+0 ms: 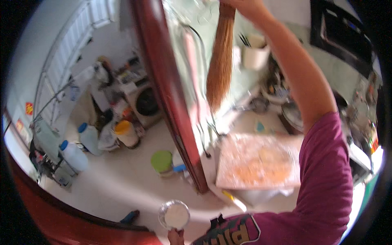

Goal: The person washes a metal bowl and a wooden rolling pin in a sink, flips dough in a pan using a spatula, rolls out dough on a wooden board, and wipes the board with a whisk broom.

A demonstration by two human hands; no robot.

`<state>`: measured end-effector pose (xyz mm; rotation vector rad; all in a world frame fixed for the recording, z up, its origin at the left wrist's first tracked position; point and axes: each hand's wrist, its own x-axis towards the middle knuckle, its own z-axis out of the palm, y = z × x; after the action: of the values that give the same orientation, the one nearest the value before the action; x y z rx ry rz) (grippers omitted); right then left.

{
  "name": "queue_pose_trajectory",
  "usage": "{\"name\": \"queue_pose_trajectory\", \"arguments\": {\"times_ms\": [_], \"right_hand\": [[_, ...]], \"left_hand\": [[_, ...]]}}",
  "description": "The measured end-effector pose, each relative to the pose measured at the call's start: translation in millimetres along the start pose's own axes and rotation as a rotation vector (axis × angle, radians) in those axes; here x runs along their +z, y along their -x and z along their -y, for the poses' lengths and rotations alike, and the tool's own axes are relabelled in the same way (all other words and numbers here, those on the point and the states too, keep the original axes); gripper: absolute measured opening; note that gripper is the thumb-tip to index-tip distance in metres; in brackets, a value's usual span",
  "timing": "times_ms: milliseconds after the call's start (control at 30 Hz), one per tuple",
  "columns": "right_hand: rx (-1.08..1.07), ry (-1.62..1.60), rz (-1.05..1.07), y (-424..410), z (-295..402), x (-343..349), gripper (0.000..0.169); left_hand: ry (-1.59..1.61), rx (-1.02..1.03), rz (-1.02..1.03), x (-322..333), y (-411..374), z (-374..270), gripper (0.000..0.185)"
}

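My right hand (242, 4) is raised to the top edge of the view, its fingers partly cut off. It grips the upper end of a brown fibre whisk broom (221, 58), whose bristles hang downward before the pale wall. Low in the view, my left hand (176, 235) holds the rim of a round metal bowl (162, 211) with white contents that look like flour. A board (225, 153) dusted white lies on the counter below the broom, with flat orange-toned dough or a similar layer (260, 173) on it. A knife with a yellow handle (228, 194) lies near the board's front edge.
A dark red door frame post (171, 92) stands between counter and room. On the floor are a green-lidded container (161, 161), a yellow-lidded tub (127, 137) and blue-capped jugs (75, 156). A holder with utensils (254, 56) hangs on the wall; pans (292, 114) sit behind my arm.
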<state>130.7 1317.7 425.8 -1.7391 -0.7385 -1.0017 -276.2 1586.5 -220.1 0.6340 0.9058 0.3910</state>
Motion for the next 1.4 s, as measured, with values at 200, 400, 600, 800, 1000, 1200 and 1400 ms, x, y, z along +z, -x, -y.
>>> {"name": "queue_pose_trajectory", "arguments": {"times_ms": [200,400,600,800,1000,1200,1400], "right_hand": [[0.195,-0.022,0.11,168.1,-16.3,-90.8,0.039],[-0.096,0.273,0.784,415.7,-89.4,-135.5,0.027],[0.176,0.445,1.371,541.0,-125.1,-147.4,0.036],[0.759,0.623,0.747,516.6,-144.7,-94.9,0.068],[0.948,0.6,0.602,533.8,-187.3,-90.1,0.087],[1.116,0.331,0.284,524.7,-142.4,-205.0,0.074],[1.322,0.724,0.26,542.6,-187.7,-278.4,0.07]], "left_hand": [[-0.199,-0.076,-0.115,9.3,-3.8,-14.7,0.016],[-0.361,-0.233,0.069,56.6,-33.6,-21.9,0.034],[-0.437,-0.249,0.111,101.3,-24.9,-22.9,0.039],[-0.492,-0.245,0.197,127.5,-6.8,-8.2,0.026],[-0.533,-0.311,0.183,135.5,-22.3,9.0,0.022],[-0.611,-0.23,0.262,129.9,-22.4,17.5,0.021],[-0.597,-0.283,0.265,132.3,-31.4,29.5,0.023]]}}
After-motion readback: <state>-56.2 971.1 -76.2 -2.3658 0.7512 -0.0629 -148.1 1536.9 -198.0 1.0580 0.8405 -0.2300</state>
